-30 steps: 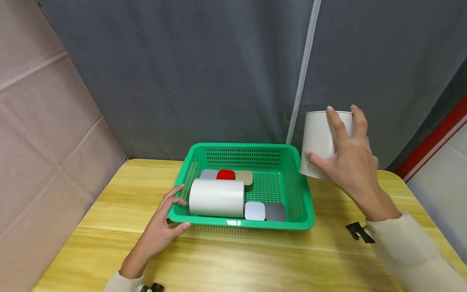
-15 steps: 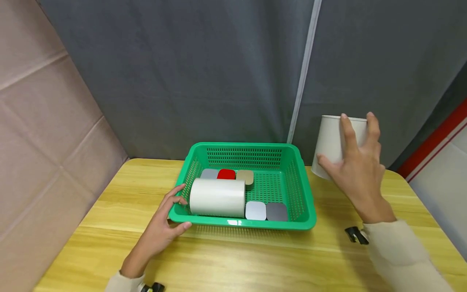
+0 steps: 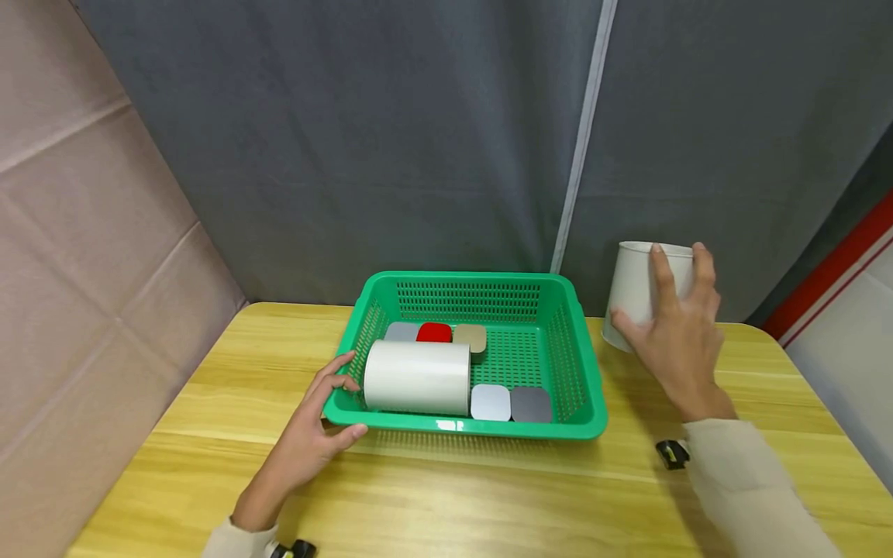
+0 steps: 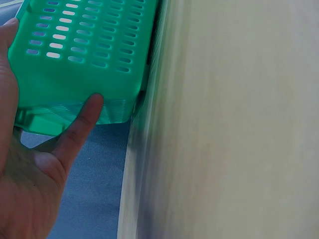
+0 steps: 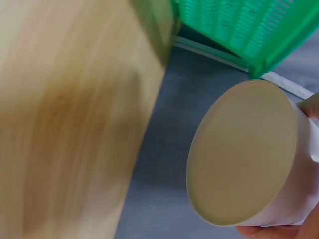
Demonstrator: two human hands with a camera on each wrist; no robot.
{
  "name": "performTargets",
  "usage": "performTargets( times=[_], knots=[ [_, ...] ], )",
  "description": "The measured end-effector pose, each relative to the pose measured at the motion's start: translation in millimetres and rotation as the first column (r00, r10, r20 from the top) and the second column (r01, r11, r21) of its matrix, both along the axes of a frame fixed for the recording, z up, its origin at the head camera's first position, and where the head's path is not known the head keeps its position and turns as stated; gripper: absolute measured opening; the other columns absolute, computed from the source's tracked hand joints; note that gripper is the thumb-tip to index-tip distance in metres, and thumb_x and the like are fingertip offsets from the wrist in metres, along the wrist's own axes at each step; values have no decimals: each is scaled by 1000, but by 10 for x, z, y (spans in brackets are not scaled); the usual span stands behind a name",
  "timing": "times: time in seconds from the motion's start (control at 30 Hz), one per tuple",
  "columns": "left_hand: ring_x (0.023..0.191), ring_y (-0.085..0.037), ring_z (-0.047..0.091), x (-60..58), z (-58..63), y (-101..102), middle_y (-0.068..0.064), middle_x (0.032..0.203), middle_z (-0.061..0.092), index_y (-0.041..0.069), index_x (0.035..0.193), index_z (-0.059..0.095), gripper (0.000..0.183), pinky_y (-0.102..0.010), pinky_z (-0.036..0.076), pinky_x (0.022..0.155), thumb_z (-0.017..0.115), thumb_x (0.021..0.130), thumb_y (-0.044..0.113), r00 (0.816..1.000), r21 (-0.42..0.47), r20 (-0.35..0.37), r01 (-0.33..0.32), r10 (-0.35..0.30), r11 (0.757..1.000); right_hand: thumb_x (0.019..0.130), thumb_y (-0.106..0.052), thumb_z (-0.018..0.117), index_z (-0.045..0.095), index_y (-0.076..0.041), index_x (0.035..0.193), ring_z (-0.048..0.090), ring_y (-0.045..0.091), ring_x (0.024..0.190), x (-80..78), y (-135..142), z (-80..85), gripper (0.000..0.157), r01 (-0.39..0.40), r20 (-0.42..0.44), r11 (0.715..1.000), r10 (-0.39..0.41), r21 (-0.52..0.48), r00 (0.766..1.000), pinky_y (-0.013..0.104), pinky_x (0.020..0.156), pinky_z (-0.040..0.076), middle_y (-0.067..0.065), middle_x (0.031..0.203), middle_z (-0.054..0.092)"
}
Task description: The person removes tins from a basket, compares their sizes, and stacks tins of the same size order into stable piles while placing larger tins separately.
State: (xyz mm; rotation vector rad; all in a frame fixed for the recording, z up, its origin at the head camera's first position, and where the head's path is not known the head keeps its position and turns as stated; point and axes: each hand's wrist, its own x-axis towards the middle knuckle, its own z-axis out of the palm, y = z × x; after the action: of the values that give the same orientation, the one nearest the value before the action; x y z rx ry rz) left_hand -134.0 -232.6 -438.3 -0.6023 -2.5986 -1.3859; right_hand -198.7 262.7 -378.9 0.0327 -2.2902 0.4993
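Observation:
My right hand [image 3: 677,329] grips a white round canister [image 3: 633,287] from the near side, thumb on its left and fingertips at the upper rim. It hangs slightly tilted to the right of a green plastic basket [image 3: 488,431]; the right wrist view shows its flat cream base [image 5: 241,154] above the table's far edge. My left hand [image 3: 312,434] holds the basket's near left corner, fingers at the left rim and thumb at the front. In the left wrist view one finger [image 4: 82,119] touches the outer wall. A second white canister [image 3: 417,377] lies on its side in the basket.
Rounded square pieces lie in the basket: a red one [image 3: 434,332], a beige one [image 3: 470,336] and a pale grey one [image 3: 401,332] behind, a white one [image 3: 491,403] and a dark grey one [image 3: 532,404] in front. A grey curtain [image 3: 405,155] hangs behind the wooden table [image 3: 446,496].
My right hand has carried the canister to the right, away from the basket, then lowered it toward the table's far right part. The left hand has stayed at the basket corner.

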Motion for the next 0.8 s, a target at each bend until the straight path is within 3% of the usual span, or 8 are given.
performTargets(
  times=[0.33,0.8],
  knots=[
    [157,-50,20,2,-2,2,-2,170,29,16,118,53,45,-82,26,109,84,87,12,1000,-7,-1,-4,4,1000,82,-21,86,30,-30,163,45,69,117,-89,18,-188,99,-6,87,999,9,-38,996,79,61,46,24,168,18],
    [157,-50,20,5,-2,2,-2,171,29,16,118,53,44,-82,25,110,84,87,12,1000,-3,1,-2,2,1000,82,-20,86,35,-27,160,45,68,118,-204,24,-323,93,-24,84,999,27,-44,996,80,62,47,24,167,20]
  ],
)
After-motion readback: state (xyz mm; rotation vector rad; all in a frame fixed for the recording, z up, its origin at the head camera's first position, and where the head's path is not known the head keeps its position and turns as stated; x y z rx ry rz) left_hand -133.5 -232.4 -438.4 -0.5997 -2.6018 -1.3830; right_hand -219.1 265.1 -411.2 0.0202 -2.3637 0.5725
